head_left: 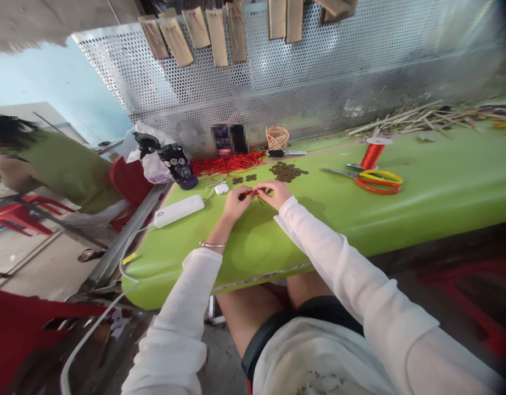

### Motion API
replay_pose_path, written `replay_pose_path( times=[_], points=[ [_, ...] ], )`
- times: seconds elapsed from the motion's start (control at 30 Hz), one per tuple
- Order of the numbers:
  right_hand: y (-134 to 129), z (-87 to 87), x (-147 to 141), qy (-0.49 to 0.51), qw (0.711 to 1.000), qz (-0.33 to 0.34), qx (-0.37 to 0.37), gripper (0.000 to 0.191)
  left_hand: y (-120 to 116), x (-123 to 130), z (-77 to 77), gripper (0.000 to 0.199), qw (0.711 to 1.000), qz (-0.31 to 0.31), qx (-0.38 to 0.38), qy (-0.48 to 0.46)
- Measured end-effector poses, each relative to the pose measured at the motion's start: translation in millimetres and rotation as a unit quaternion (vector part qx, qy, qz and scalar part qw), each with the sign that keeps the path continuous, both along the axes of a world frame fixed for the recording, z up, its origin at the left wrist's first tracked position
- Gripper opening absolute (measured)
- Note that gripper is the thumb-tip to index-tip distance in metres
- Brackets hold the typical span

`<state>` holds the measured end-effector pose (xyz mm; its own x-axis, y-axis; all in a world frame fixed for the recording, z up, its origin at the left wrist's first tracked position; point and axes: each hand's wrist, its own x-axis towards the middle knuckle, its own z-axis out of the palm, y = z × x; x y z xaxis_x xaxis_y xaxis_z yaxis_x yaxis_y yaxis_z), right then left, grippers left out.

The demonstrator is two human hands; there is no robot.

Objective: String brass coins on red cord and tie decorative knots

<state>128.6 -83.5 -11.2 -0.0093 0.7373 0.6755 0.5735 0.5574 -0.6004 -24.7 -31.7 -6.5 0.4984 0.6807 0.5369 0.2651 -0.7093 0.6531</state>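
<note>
Both my hands meet above the green tabletop [339,219], fingers pinched close together. My left hand [237,202] and my right hand [275,193] are closed on a thin red cord [259,197], whose short ends hang down between them. Something dark, perhaps a coin, shows at my left fingertips, too small to make out. Just beyond my hands lies a pile of dark bronze-coloured coins [289,171]. To its left sit two small coin clusters [243,179]. A heap of red cord [228,163] spreads behind them.
Scissors [378,181] with orange and yellow handles lie at right, by a spool of red thread [374,153]. A knife [288,154] rests before a small woven basket [277,138]. A white power strip [179,210], earbud case [221,188] and dark tumbler [179,166] stand left. A person sits beyond.
</note>
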Motion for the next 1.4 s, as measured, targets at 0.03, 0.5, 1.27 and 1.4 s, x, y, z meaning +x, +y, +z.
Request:
replay_pose_path(
  times=[0.03,0.5,1.27,1.4],
  points=[
    [0,0.1,0,0.001,1.0,-0.002,0.001,0.016,0,0,0.1,0.015,1.0,0.0,-0.001,0.0],
    [15,-9.3,0,0.131,0.988,-0.017,-0.081,0.005,-4,2,0.0,0.019,0.999,-0.031,-0.04,0.015],
    [2,-2.8,-6,0.094,0.975,0.015,-0.199,0.017,11,1,-5.0,0.033,0.978,0.016,-0.148,-0.149],
    [2,-4.0,-4,0.065,0.976,0.011,-0.209,0.018,15,0,-6.6,0.03,0.967,0.031,-0.164,-0.191]
  ],
)
